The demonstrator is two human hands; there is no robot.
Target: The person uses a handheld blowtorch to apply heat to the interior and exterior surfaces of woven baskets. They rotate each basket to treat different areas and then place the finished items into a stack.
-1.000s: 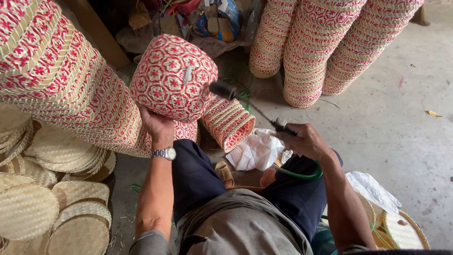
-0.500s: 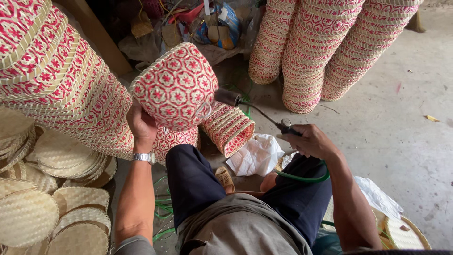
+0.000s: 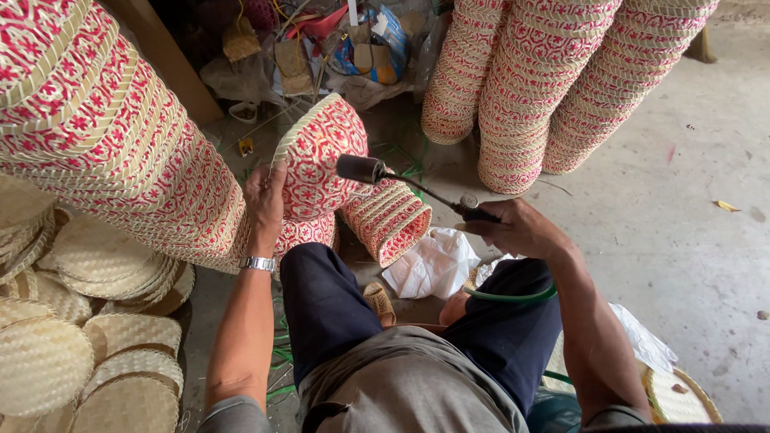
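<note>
Head view, near to far, positions given relative to the held basket (image 3: 317,160).

Nearest, below the basket: dark trouser knees (image 3: 329,305) of the seated person, a white plastic bag (image 3: 433,261) on the floor between them.

Left of and below the basket: flat round woven lids (image 3: 48,361), plain straw colour, piled in overlapping stacks.

At the basket's left rim: left hand (image 3: 265,200), closed on the rim edge, metal wristwatch (image 3: 257,263) on the wrist. Basket raised off the floor and tipped on its side, probably to present its outer wall to the tool. Stiff woven straw, red star-like pattern on a pale ground, rounded-square body.

Right of the basket: right hand (image 3: 513,228), closed around the handle of a gas torch (image 3: 401,184). Thin metal tube, dark cylindrical nozzle close against the basket wall; contact cannot be told. Green hose (image 3: 513,295) trailing from the handle across the lap.

Just below and right of the basket: second basket (image 3: 389,220) of the same weave, lying on its side, open mouth toward the camera.

Far left of the basket: long nested stack of baskets (image 3: 104,136), leaning.

Beyond and right of the basket: three more nested stacks (image 3: 529,88) on bare concrete floor (image 3: 682,208).

Directly beyond the basket: clutter of bags and scraps (image 3: 321,48).
</note>
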